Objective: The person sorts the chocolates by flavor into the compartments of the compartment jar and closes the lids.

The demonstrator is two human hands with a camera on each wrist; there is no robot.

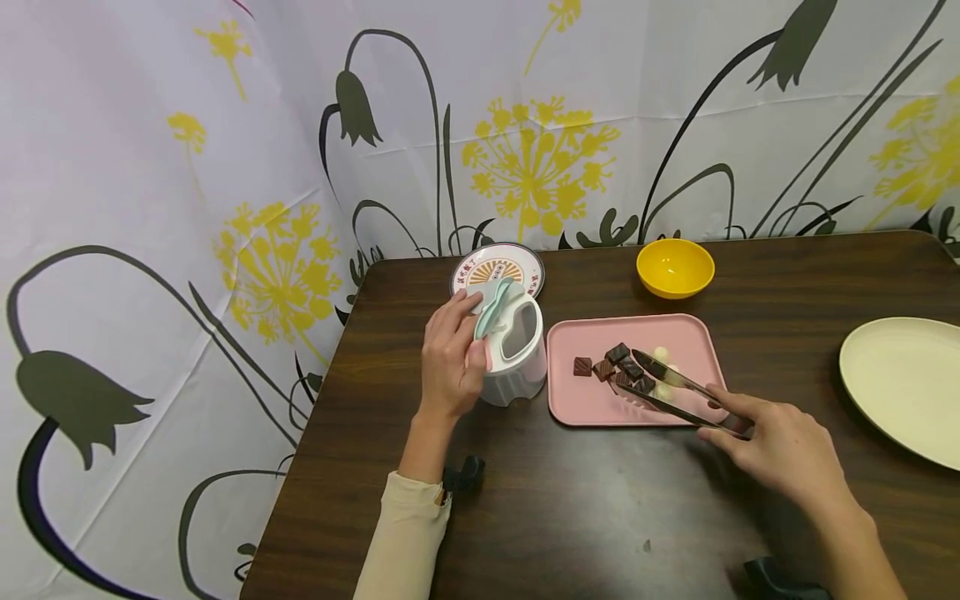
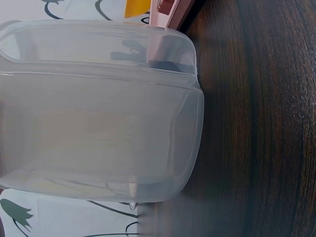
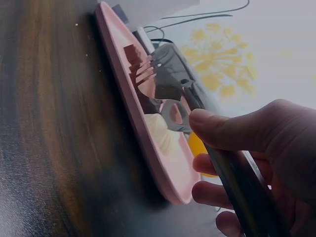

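My left hand [image 1: 450, 354] grips the side of a translucent white plastic container [image 1: 517, 379] with a teal piece [image 1: 493, 308] standing up on its lid. The container's body [image 2: 98, 128] fills much of the left wrist view. My right hand [image 1: 787, 454] holds metal serving tongs [image 1: 675, 379], their two arms spread. One tong end is a fork [image 3: 145, 74]. The tong tips reach among dark chocolate pieces [image 1: 618, 353] on a pink tray [image 1: 564, 408]. Cream-white pieces [image 3: 160, 131] lie beside the dark ones, partly hidden by the tongs.
A printed round plate [image 1: 468, 271] sits behind the container, partly covered by it. At the back stands a yellow bowl [image 1: 675, 268]. A large cream plate [image 1: 911, 383] lies at the right of the dark wooden table [image 1: 570, 517]. A floral curtain [image 1: 585, 50] hangs behind.
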